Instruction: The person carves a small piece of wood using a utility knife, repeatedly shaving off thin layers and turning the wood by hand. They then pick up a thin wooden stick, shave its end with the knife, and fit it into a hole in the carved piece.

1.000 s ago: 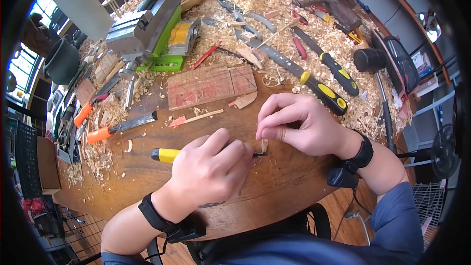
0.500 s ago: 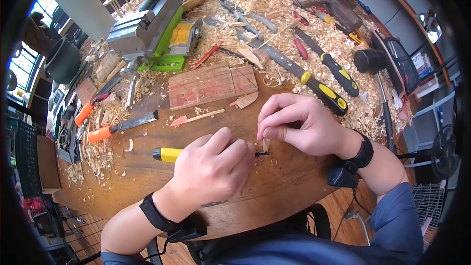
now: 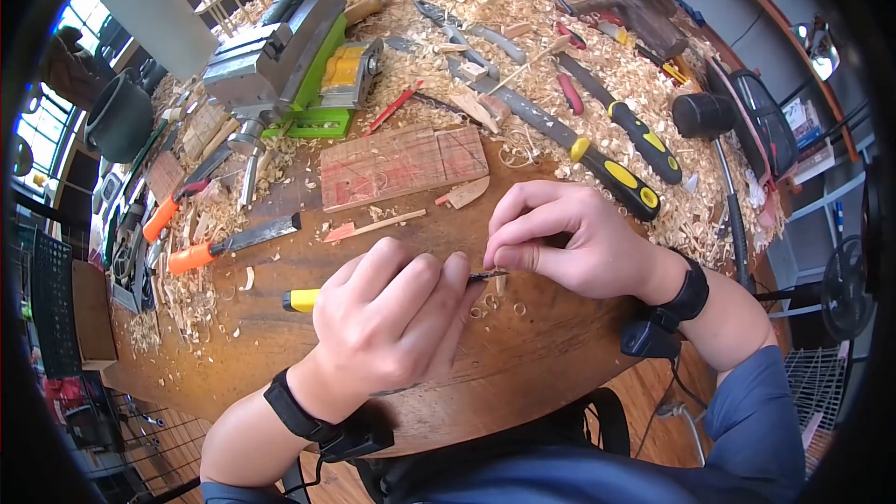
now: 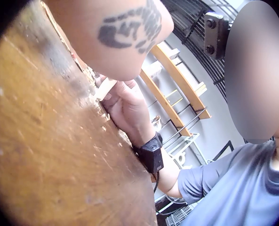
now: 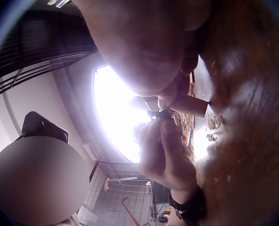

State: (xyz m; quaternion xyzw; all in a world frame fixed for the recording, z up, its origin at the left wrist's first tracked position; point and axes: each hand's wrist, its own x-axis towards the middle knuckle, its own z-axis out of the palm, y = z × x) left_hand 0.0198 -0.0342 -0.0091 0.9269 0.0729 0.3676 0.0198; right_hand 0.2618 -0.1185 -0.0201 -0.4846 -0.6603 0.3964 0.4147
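Note:
In the head view my left hand (image 3: 387,317) grips a knife with a yellow-and-black handle (image 3: 302,300). Its thin dark blade (image 3: 487,275) points right, toward the fingertips of my right hand (image 3: 569,238). Between thumb and fingers, that right hand pinches a small strip of pale wood (image 3: 501,286), its lower end angled down toward the tabletop. The blade overlaps the strip's upper part in this view. The right wrist view shows the strip (image 5: 191,106) jutting from the fingers, with curled shavings (image 5: 214,123) on the table beside it.
A marked wooden board (image 3: 401,168) lies ahead of my hands, with an orange-handled chisel (image 3: 233,241) to the left. Behind stands a vise on a green base (image 3: 313,121). Several yellow-and-black handled rasps (image 3: 616,177) rest among wood shavings at right, near a black mallet (image 3: 702,115).
My left hand has shifted slightly left and tilted, and the knife blade has risen up along the wood strip to near the right fingertips. The right hand stays almost still.

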